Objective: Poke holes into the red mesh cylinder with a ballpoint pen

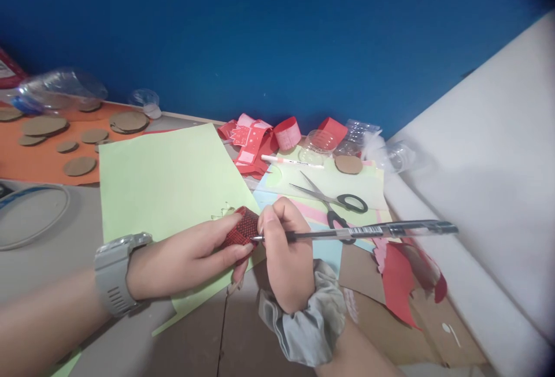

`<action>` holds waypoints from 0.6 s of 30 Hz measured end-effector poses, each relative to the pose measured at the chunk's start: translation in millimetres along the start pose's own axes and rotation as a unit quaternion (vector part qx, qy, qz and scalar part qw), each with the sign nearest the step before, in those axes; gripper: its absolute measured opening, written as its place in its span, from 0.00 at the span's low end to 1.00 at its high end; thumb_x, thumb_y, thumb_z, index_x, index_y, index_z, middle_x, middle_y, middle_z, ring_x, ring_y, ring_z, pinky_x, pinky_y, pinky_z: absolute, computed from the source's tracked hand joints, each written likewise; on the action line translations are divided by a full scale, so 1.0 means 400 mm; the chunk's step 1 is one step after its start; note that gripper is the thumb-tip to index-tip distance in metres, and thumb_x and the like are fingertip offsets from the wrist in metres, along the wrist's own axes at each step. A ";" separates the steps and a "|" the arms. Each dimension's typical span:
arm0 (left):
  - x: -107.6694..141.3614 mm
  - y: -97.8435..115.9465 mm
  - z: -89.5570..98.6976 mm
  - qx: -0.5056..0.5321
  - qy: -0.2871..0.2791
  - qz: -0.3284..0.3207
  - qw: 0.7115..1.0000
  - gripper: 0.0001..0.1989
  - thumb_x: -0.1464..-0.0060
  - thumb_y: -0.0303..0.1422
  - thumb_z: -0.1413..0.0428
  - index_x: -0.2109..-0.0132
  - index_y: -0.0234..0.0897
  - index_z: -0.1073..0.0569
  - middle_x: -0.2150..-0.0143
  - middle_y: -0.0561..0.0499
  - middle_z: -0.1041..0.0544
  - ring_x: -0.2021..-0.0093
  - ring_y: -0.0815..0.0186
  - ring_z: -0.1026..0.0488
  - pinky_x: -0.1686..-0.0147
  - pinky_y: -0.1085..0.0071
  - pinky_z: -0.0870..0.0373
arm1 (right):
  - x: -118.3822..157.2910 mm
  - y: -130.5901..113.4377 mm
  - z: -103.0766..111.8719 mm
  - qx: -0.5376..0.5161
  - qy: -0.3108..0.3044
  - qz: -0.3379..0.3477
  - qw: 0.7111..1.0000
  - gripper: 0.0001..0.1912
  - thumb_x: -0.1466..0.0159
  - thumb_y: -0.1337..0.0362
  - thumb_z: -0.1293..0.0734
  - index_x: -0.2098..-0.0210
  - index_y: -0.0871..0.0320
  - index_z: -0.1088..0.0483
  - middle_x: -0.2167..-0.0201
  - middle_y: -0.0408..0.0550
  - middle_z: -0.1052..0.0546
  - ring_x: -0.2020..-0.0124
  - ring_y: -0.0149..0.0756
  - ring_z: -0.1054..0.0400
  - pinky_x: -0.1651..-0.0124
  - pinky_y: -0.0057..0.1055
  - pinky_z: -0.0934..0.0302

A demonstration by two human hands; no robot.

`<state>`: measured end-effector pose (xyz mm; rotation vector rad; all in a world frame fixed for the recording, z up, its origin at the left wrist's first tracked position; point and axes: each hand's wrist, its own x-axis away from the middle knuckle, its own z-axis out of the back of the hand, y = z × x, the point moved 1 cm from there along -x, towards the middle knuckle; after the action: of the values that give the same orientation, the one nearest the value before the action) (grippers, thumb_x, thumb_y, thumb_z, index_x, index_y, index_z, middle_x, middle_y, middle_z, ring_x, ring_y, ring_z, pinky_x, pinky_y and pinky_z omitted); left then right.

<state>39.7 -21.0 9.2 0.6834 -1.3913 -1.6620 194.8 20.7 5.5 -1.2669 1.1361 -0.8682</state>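
Note:
My left hand (195, 255) is closed around a small red piece with a dark dotted pattern (243, 228), curled like a paper roll. In my right hand (286, 255) is a clear-barrelled black pen (364, 231), its tip touching or close to the red piece. The pen's barrel points off to the right. A large light green paper sheet (169, 174) lies beneath my left hand. Just beyond my right hand rest scissors with black handles (333, 200), blades apart, on pale papers (368, 186).
Cardboard discs (80, 166) lie on orange paper (93, 119) at left, near a plastic bottle (65, 88). A hoop (65, 209) sits at the left edge. Red paper strips (254, 143), a marker (292, 161) and red scraps (396, 278) are at right. A blue wall (269, 36) rises behind.

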 end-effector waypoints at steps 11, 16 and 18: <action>0.000 0.004 -0.001 0.008 0.003 0.012 1.000 0.14 0.24 0.37 0.56 0.61 0.39 0.34 0.65 0.53 0.24 0.64 0.65 0.28 0.57 0.69 0.32 | 0.002 0.006 0.006 0.030 -0.005 0.001 1.000 0.17 0.31 0.62 0.38 0.76 0.53 0.44 0.84 0.37 0.40 0.81 0.29 0.44 0.80 0.23 0.48; 0.000 0.001 -0.001 -0.002 0.005 0.009 1.000 0.14 0.24 0.37 0.55 0.62 0.39 0.34 0.65 0.53 0.24 0.64 0.65 0.28 0.57 0.69 0.32 | -0.001 0.004 0.004 0.039 0.007 -0.001 0.999 0.17 0.33 0.61 0.38 0.78 0.53 0.44 0.82 0.37 0.41 0.81 0.29 0.45 0.79 0.25 0.46; 0.000 0.001 0.000 -0.009 0.005 0.006 1.000 0.15 0.24 0.37 0.56 0.62 0.39 0.33 0.64 0.53 0.24 0.63 0.65 0.28 0.56 0.70 0.32 | -0.001 0.005 0.003 0.035 0.008 -0.014 0.999 0.17 0.35 0.61 0.37 0.78 0.52 0.44 0.83 0.36 0.42 0.81 0.29 0.45 0.79 0.26 0.45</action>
<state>39.9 -20.9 9.5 0.6708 -1.3695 -1.6573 195.7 21.9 3.4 -1.2218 1.0941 -0.9327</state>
